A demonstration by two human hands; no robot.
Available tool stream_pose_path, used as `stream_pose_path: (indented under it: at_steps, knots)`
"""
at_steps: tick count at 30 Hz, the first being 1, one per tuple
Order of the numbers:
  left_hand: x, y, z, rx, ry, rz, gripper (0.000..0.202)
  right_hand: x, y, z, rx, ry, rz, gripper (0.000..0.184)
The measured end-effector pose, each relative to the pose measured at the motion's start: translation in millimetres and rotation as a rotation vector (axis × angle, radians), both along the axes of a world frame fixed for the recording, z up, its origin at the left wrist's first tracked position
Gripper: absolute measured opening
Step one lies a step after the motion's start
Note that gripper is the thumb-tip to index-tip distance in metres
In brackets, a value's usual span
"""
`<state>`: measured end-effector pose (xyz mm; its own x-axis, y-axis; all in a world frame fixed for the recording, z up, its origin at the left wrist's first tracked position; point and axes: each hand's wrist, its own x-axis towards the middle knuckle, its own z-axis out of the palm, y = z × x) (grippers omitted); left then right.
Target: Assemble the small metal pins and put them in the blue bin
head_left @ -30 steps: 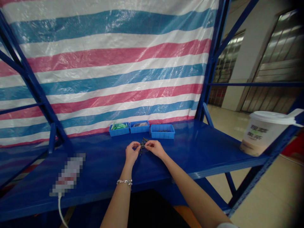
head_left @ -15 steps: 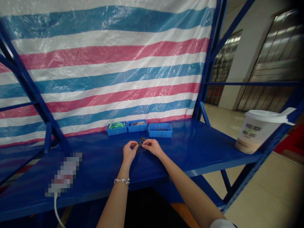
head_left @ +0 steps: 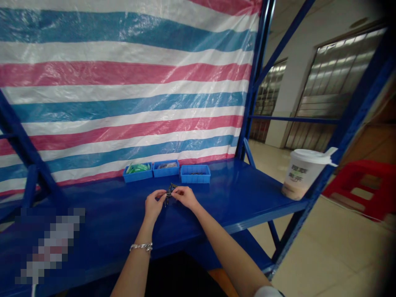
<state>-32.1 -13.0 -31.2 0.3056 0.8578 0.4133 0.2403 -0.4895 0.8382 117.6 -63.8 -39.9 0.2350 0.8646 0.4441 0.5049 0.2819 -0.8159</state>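
Observation:
Over the blue tabletop point(head_left: 235, 185), my left hand point(head_left: 154, 205) and my right hand point(head_left: 185, 196) almost meet, fingertips pinched together. Between them is a small cluster of thin, dark, screw-like metal pieces point(head_left: 169, 193), some sticking up and others pointing down. Each hand seems to grip one end of a thin piece lying across the cluster; its exact kind is too small to make out. The fingertips partly cover the cluster. Just behind the hands stands a blue bin point(head_left: 195, 175) with small dark pieces inside.
Farther left are a blue bin of green packets point(head_left: 137, 172) and another blue bin point(head_left: 166, 169) with greyish contents. A lidded drink cup point(head_left: 298, 175) stands at the right edge. A blurred-out white strip point(head_left: 51, 247) with a cord lies left. Striped sheeting point(head_left: 123, 99) hangs behind.
The camera has turned right, so the table, bins and hands appear farther left, and a red stool shows more. Both hands keep nearly the same pinch around the dark pieces.

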Motion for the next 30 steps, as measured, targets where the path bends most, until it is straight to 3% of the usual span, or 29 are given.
stream_pose_path:
  at_steps: [4, 8, 12, 18, 25, 30]
  knots:
    - [0.1, 2.3, -0.8, 0.009, 0.002, 0.051, 0.032, 0.2, -1.7, 5.1, 0.021, 0.005, -0.075, 0.017]
    - [0.5, 4.0, -2.0, 0.015, 0.001, 0.111, 0.037, 11.7, -4.6, 12.0, 0.057, 0.019, -0.284, 0.024]
    - [0.9, 1.8, -1.5, 0.019, 0.002, 0.095, 0.03, 28.7, -9.4, 15.0, 0.05, 0.021, -0.5, 0.029]
    - [0.9, -9.8, -0.3, 0.022, 0.019, 0.118, 0.015, 42.7, -17.9, 22.7, -0.033, -0.006, -0.693, 0.034]
    - [0.6, -19.4, -0.6, 0.001, 0.036, 0.184, 0.007, 67.3, -12.2, 38.7, -0.189, -0.128, -0.794, 0.035]
    - [0.1, -22.3, -0.8, -0.019, 0.052, 0.19, 0.007, 53.0, -13.4, 26.5, -0.194, -0.28, -0.643, 0.042]
